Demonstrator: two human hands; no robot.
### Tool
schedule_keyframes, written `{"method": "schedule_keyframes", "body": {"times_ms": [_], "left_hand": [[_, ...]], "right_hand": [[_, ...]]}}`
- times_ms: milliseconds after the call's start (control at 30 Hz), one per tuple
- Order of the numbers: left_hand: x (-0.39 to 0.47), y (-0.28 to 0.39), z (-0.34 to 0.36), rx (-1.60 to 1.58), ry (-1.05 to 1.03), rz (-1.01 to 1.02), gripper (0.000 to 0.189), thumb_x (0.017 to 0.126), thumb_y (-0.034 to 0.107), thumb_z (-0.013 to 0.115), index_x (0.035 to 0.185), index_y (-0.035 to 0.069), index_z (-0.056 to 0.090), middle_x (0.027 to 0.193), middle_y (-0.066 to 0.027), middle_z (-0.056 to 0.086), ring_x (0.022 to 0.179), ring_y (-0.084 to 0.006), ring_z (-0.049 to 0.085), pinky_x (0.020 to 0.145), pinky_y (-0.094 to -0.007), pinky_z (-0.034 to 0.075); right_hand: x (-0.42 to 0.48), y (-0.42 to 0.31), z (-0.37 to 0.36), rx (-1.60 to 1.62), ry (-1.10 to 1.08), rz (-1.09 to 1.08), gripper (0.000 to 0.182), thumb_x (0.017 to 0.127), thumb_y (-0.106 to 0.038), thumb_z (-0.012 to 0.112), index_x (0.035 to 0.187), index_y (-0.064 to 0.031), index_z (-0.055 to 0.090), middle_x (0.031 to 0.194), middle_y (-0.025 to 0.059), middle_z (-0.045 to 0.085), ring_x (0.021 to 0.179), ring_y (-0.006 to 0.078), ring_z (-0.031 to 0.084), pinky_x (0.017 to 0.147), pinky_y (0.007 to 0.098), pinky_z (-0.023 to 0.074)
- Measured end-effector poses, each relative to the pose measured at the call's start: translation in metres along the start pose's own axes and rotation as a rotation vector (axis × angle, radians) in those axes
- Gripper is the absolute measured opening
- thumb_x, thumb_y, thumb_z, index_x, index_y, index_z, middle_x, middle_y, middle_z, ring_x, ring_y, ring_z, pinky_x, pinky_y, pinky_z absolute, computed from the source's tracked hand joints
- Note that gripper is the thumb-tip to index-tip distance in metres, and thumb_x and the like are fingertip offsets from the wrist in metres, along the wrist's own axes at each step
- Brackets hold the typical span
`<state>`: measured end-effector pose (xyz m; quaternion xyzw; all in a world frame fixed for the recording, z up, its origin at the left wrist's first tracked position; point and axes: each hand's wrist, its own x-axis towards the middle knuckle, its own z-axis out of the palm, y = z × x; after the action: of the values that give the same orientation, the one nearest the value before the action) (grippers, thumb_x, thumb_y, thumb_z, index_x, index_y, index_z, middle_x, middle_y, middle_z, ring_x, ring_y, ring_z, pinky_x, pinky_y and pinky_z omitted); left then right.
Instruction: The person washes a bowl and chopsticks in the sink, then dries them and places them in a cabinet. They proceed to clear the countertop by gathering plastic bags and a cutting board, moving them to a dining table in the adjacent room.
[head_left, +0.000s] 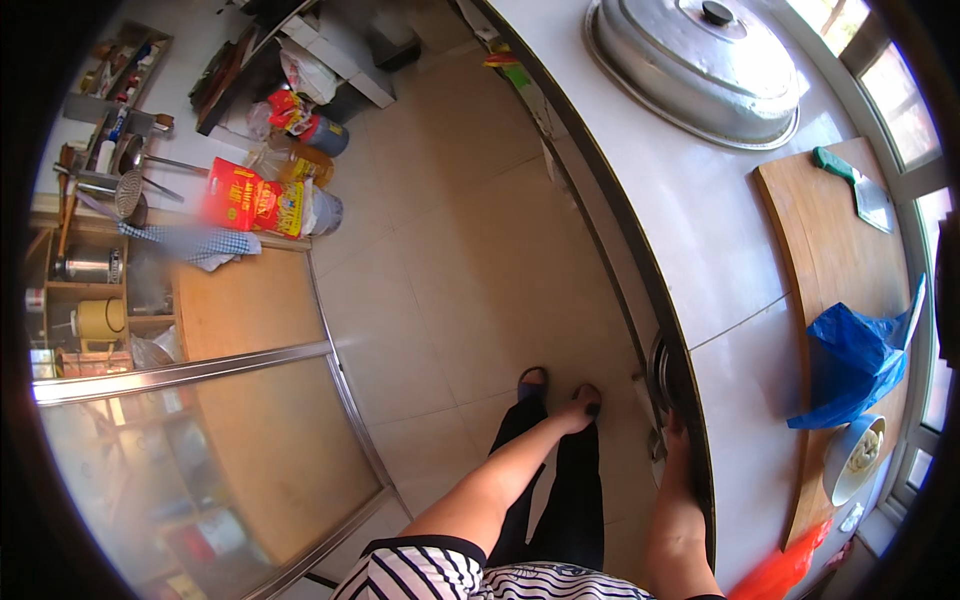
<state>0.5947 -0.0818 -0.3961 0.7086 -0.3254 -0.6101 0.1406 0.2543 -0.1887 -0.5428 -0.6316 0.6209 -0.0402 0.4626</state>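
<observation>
My left hand (579, 415) hangs over the tiled floor above my sandalled foot, its fingers partly curled; whether it holds anything is unclear. My right hand (676, 424) reaches beneath the dark edge of the grey countertop (739, 300), beside round metal cookware (661, 371) stored there. The counter edge hides part of that hand, so its grip cannot be seen. On the counter, a wooden cutting board (832, 225) bears a green-handled cleaver (855, 187), a blue plastic bag (859, 360) and a bowl of pale food (847, 465).
A large domed metal lid (697, 75) sits at the counter's far end, and a red plastic bag (784, 566) at its near end. A sliding-door cabinet (255, 300) stands left, with bottles, a red package (232, 195) and ladles beyond. Tiled floor (465, 262) lies between.
</observation>
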Motion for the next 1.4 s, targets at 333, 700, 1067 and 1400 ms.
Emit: {"method": "schedule_keyframes", "body": {"times_ms": [333, 700, 1067, 1400], "left_hand": [[-0.162, -0.164, -0.029, -0.13, -0.006, -0.346, 0.063, 0.081, 0.032, 0.062, 0.133, 0.006, 0.039, 0.129, -0.0206, 0.046, 0.118, -0.0338, 0.046, 0.099, -0.0385, 0.037], [-0.325, -0.052, -0.107, -0.306, -0.075, -0.51, 0.096, 0.071, 0.053, 0.064, 0.143, 0.01, 0.017, 0.142, -0.0193, 0.028, 0.128, -0.0324, 0.034, 0.103, -0.0373, 0.033], [-0.463, 0.189, -0.253, -0.369, 0.735, 1.08, 0.004, 0.085, 0.007, 0.059, 0.087, 0.005, 0.062, 0.084, -0.0012, 0.058, 0.08, -0.0139, 0.052, 0.089, -0.0338, 0.04], [-0.631, 0.288, -0.212, -0.737, 0.624, 1.837, 0.009, 0.074, 0.034, 0.064, 0.067, 0.039, 0.061, 0.081, 0.0102, 0.037, 0.088, -0.014, 0.038, 0.087, -0.0507, 0.02]], "right_hand": [[-0.071, -0.128, -0.028, 1.186, 0.108, 0.351, 0.024, 0.083, -0.018, 0.06, 0.104, -0.0079, 0.055, 0.091, 0.0092, 0.06, 0.084, 0.0216, 0.06, 0.069, 0.0357, 0.0524], [-0.2, -0.283, -0.038, 0.156, -0.488, 0.293, 0.03, 0.079, -0.01, 0.066, 0.104, 0.0023, 0.057, 0.091, 0.0113, 0.063, 0.074, 0.0193, 0.063, 0.057, 0.0329, 0.0547], [-0.206, -0.31, -0.108, 0.136, -0.295, 0.292, 0.023, 0.08, -0.008, 0.065, 0.095, 0.0082, 0.059, 0.072, 0.0119, 0.062, 0.058, 0.0207, 0.061, 0.049, 0.0333, 0.0513], [-0.177, -0.322, -0.118, 0.112, -0.289, 0.195, 0.029, 0.081, -0.014, 0.066, 0.103, 0.0036, 0.057, 0.078, 0.0113, 0.063, 0.063, 0.0191, 0.061, 0.051, 0.0308, 0.05]]}}
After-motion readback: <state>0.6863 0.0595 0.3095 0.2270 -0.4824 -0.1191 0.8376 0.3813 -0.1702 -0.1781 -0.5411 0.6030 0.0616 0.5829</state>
